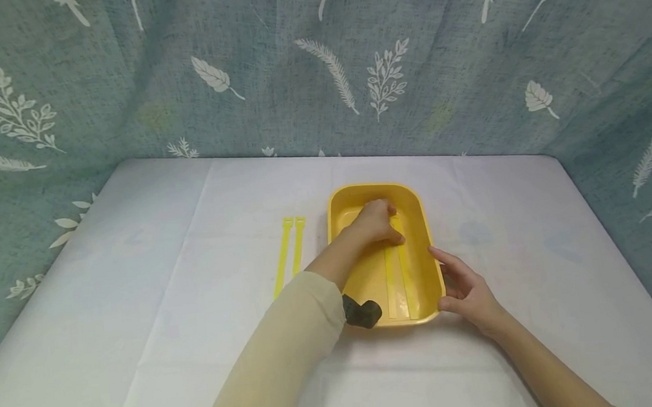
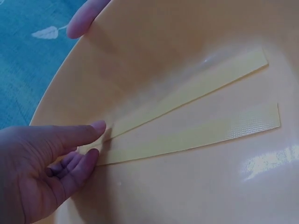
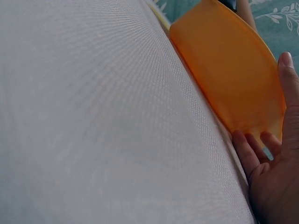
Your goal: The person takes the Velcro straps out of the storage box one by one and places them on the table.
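Inside a yellow tray (image 1: 423, 221), my left hand (image 1: 371, 225) reaches to the far ends of two flat yellow straps lying lengthwise on the floor. In the left wrist view, thumb and forefinger close loosely about the near end of one strap (image 2: 187, 95). The second strap (image 2: 196, 142) runs beside it and passes under the forefinger. The hand partly hides the strap ends. At the tray's right side, my right hand (image 1: 471, 297) rests with fingertips on the rim and outer wall. The right wrist view has its fingers (image 3: 245, 149) low against that wall.
Left of the tray, two more yellow straps (image 1: 283, 259) with slotted ends lie side by side, partly behind the left sleeve (image 1: 281, 356). A black wrist camera (image 1: 365, 313) overlaps the tray's near left corner. White cloth (image 1: 210, 343) covers the table; a patterned curtain (image 1: 267, 60) hangs behind.
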